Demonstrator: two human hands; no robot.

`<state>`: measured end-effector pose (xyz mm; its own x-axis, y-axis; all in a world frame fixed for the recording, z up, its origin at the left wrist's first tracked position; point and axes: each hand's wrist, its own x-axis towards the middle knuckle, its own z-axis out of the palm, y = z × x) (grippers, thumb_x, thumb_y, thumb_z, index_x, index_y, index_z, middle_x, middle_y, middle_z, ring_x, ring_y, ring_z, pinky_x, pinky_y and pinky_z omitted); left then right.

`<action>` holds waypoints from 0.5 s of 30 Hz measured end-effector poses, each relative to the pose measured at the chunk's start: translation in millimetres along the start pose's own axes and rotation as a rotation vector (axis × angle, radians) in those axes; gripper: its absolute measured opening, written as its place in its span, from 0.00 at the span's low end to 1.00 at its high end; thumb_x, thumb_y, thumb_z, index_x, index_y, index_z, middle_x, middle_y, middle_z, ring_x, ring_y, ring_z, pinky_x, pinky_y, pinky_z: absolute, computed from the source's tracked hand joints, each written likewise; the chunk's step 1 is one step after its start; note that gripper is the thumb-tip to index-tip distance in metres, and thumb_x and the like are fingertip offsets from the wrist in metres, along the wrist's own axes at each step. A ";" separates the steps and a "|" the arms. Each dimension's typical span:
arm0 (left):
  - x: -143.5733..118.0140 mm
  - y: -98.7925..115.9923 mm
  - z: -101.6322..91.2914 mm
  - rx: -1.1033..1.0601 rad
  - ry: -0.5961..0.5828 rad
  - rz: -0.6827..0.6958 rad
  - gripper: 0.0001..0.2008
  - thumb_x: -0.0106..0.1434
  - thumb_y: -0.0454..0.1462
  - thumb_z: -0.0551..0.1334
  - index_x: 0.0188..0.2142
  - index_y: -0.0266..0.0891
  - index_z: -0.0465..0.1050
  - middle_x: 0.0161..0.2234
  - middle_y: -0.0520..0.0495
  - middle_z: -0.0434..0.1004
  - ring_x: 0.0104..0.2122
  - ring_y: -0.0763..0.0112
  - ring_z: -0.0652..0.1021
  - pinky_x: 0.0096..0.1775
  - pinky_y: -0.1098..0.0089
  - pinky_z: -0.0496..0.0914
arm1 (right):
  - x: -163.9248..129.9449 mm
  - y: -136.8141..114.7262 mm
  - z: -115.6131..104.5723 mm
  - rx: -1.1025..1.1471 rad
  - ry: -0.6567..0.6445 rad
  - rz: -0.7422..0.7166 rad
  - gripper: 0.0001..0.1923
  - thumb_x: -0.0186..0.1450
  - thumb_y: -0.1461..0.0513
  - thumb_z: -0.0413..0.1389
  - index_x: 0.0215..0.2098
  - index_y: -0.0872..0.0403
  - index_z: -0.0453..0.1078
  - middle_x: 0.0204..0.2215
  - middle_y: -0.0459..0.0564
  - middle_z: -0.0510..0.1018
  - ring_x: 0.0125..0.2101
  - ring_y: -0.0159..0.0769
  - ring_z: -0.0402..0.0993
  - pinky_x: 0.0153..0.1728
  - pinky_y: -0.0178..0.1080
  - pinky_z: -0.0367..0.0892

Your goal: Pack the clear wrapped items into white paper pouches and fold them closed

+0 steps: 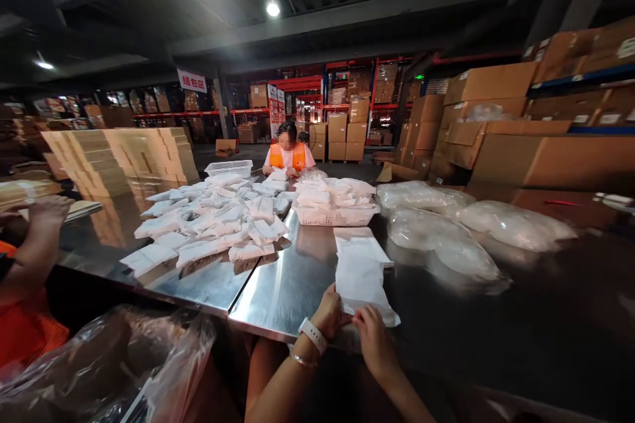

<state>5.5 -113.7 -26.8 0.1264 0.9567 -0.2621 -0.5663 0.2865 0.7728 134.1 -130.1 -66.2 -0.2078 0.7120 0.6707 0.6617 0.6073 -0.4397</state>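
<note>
As the white packet (361, 281) extends away from them, the left hand (329, 312) and right hand (373, 337), nearly closed, seemingly pinch its near end steady.

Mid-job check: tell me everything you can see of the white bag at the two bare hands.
The white bag looks papery, soft and lightly creased. It lies mostly flat, stretching lengthwise across the shiny table, its far end on a flat white stack. Its near right corner flares outward. The left hand and right hand are at its near end; their grip is unclear.
</note>
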 end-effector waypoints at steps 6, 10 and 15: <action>-11.2 -0.5 -6.8 0.064 -0.125 0.018 0.19 0.51 0.35 0.63 0.44 0.34 0.71 0.34 0.46 0.76 0.31 0.68 0.75 0.37 0.69 0.70 | -9.8 34.6 -81.0 0.150 0.078 0.234 0.17 0.65 0.49 0.46 0.30 0.51 0.68 0.25 0.49 0.75 0.26 0.39 0.73 0.28 0.39 0.70; -17.2 -1.0 -8.4 0.068 -0.173 0.057 0.20 0.52 0.35 0.61 0.47 0.37 0.70 0.37 0.49 0.77 0.34 0.69 0.75 0.37 0.70 0.70 | 11.4 11.2 -61.5 -0.027 -0.229 -0.068 0.12 0.66 0.60 0.47 0.33 0.51 0.72 0.34 0.51 0.79 0.37 0.40 0.75 0.40 0.40 0.71; -12.3 0.3 -9.7 0.072 -0.185 0.064 0.13 0.55 0.36 0.61 0.40 0.35 0.72 0.29 0.51 0.73 0.27 0.74 0.71 0.32 0.74 0.67 | 31.7 -15.4 -10.2 -0.133 -0.248 -0.145 0.09 0.64 0.67 0.51 0.33 0.52 0.72 0.33 0.50 0.78 0.39 0.41 0.74 0.41 0.42 0.69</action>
<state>-4.2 -125.9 -29.0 0.2432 0.9642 -0.1056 -0.5193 0.2214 0.8254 124.7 -120.6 -32.1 -0.4649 0.6958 0.5475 0.6976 0.6686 -0.2573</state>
